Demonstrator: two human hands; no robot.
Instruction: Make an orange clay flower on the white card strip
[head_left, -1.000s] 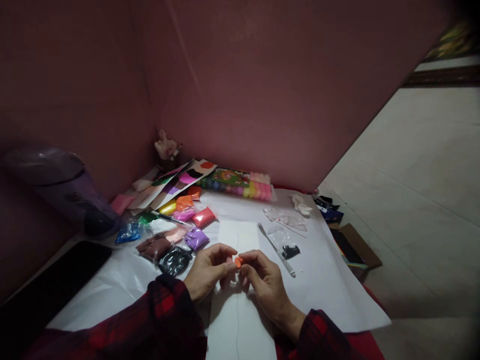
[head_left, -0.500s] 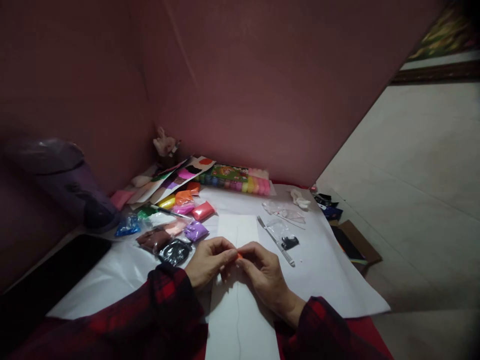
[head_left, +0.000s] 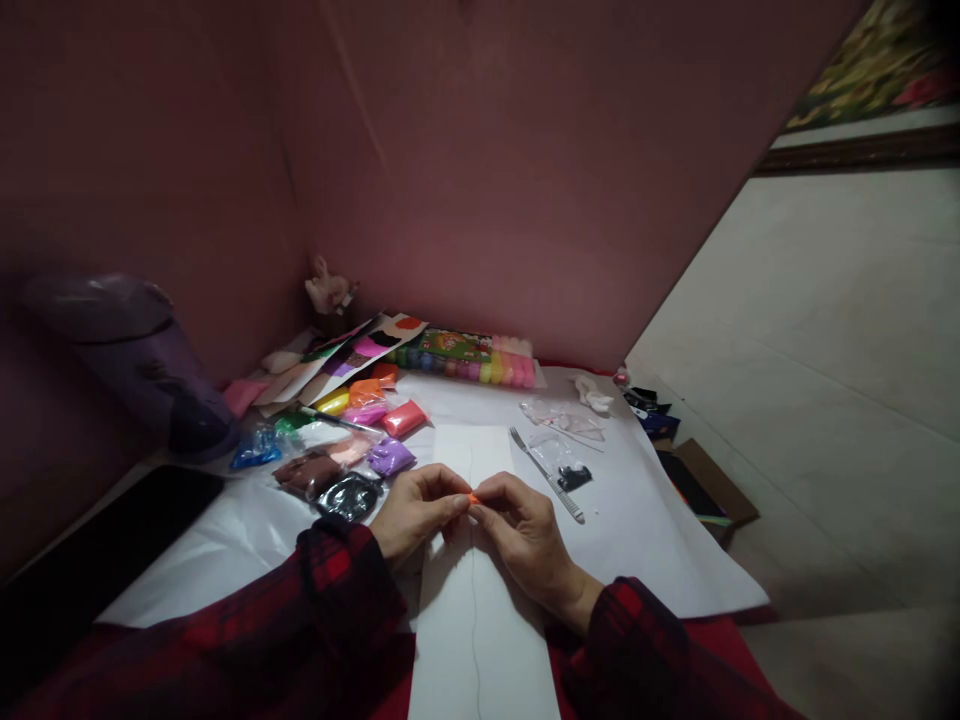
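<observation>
A small piece of orange modelling clay (head_left: 472, 500) is pinched where my two hands meet. My left hand (head_left: 421, 510) grips it from the left with thumb and fingertips. From the right, the thumb and forefinger of my right hand (head_left: 529, 535) close on the same piece. Both hands are above a long white card strip (head_left: 480, 640), which has a wavy pencil line running down it. A metal fork (head_left: 547, 476) lies to the right of the strip. Just past the fork is a clear bag with black clay (head_left: 574, 477).
Several bagged clays, such as a purple pack (head_left: 391, 457) and a black pack (head_left: 350, 497), lie to the left. Behind them are painted sheets (head_left: 360, 355) and a multicoloured clay pack (head_left: 480, 358). A black phone-like slab (head_left: 142, 530) and a purple cylinder (head_left: 142, 360) stand far left.
Both hands stay together on the orange clay, and a little more of it shows between the fingertips. The whole view has shifted slightly.
</observation>
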